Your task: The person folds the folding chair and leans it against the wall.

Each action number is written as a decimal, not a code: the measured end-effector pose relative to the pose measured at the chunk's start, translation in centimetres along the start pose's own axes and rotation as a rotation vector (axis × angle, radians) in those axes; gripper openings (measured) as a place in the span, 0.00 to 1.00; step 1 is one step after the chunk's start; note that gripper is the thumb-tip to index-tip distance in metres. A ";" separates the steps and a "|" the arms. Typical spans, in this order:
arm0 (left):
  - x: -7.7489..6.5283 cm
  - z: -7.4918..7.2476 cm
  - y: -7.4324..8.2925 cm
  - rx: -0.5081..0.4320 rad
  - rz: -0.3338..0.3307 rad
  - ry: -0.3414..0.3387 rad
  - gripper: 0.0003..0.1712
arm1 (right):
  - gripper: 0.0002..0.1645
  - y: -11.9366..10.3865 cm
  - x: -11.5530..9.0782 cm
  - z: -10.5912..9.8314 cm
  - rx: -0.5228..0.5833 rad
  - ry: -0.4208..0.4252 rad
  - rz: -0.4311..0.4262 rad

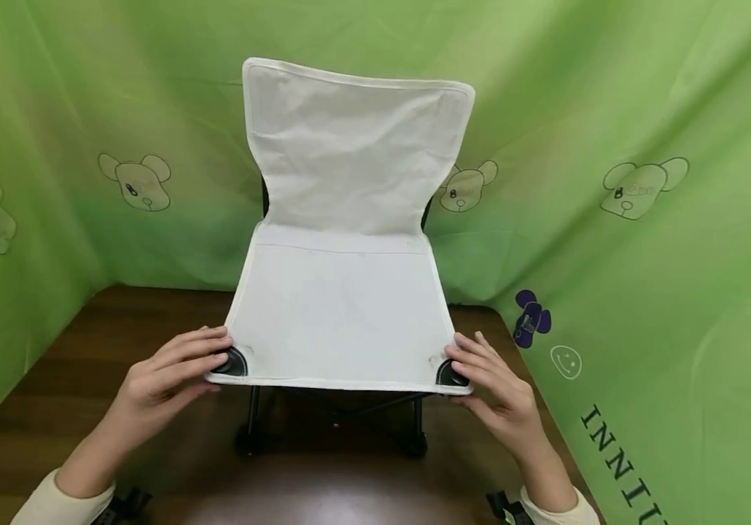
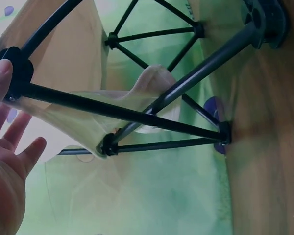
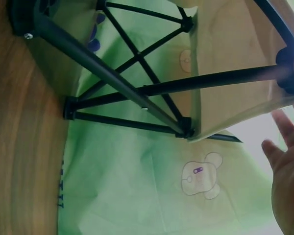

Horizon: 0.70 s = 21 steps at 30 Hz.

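Observation:
A folding chair [image 1: 345, 313] with a white fabric seat and backrest stands unfolded on the wooden table, facing me. At its front left corner, my left hand [image 1: 162, 373] holds the black corner cap, fingers over the top and thumb below. My right hand [image 1: 505, 390] grips the opposite front corner the same way. From underneath, the left wrist view shows a thumb against the black corner joint [image 2: 20, 71], with crossed black tubes [image 2: 186, 78] behind. In the right wrist view, my fingertips reach a matching joint [image 3: 286, 71] at the image's edge.
A brown wooden tabletop [image 1: 133, 343] lies under the chair. Green curtains [image 1: 612, 95] printed with bear heads enclose the back and both sides, close behind the backrest. Black feet [image 1: 417, 443] of the chair rest on the table.

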<state>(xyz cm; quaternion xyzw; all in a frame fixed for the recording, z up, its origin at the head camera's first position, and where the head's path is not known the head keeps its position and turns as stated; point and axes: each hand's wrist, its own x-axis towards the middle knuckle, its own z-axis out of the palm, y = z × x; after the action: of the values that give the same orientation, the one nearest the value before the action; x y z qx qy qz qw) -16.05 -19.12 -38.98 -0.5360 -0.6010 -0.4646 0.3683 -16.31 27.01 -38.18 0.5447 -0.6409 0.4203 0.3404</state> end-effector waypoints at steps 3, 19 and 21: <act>0.6 0.0 0.2 0.046 0.043 -0.044 0.14 | 0.18 0.1 0.4 0.2 0.101 -0.019 -0.052; 1.4 0.3 1.0 0.172 0.115 -0.098 0.15 | 0.14 -0.6 0.8 0.7 0.065 -0.051 -0.067; 1.3 0.4 0.9 0.182 0.113 -0.098 0.17 | 0.13 -0.7 0.8 0.6 0.055 -0.046 -0.065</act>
<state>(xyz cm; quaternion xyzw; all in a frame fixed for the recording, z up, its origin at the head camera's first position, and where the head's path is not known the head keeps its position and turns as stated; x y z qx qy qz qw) -15.38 -18.33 -37.70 -0.5553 -0.6271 -0.3598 0.4111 -15.70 26.08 -37.58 0.5839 -0.6187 0.4138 0.3241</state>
